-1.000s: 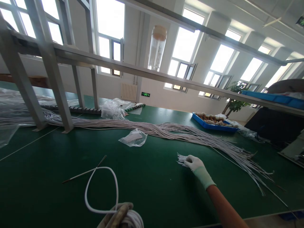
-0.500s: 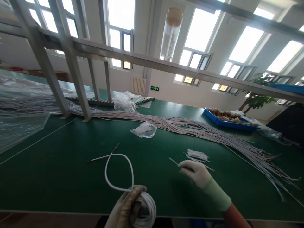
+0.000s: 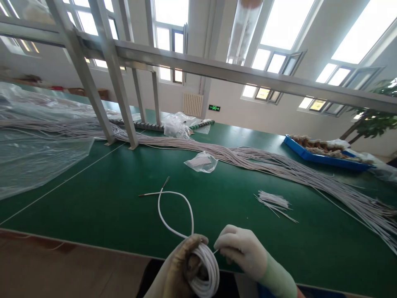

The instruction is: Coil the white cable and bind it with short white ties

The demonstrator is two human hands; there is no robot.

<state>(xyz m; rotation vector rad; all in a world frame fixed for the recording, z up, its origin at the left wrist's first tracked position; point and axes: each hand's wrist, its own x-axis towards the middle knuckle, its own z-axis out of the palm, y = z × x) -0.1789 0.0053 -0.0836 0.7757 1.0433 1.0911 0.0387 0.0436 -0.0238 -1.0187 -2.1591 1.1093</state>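
Observation:
My left hand (image 3: 178, 269), in a stained glove, is closed around a coil of white cable (image 3: 212, 267) at the table's near edge. From the coil a loose cable end (image 3: 190, 207) loops out over the table and splits into two thin tips. Close to the coil's right side is my right hand (image 3: 243, 250), gloved, with its fingertips pinched on a thin white tie (image 3: 215, 251). The tie's far end reaches the coil; whether it passes through I cannot tell. A small pile of similar thin ties (image 3: 274, 200) lies beyond the right hand.
A long bundle of grey-white cables (image 3: 248, 159) runs across the green table (image 3: 118, 198). Before it lies a small clear bag (image 3: 202, 161). A blue tray (image 3: 325, 159) stands at the back right. Metal shelf posts (image 3: 119, 82) rise at the left, near plastic sheeting (image 3: 40, 161).
My right hand has moved from beside the pile of ties toward me and left to the coil, carrying one tie. My left hand still holds the coil. The camera view has shifted.

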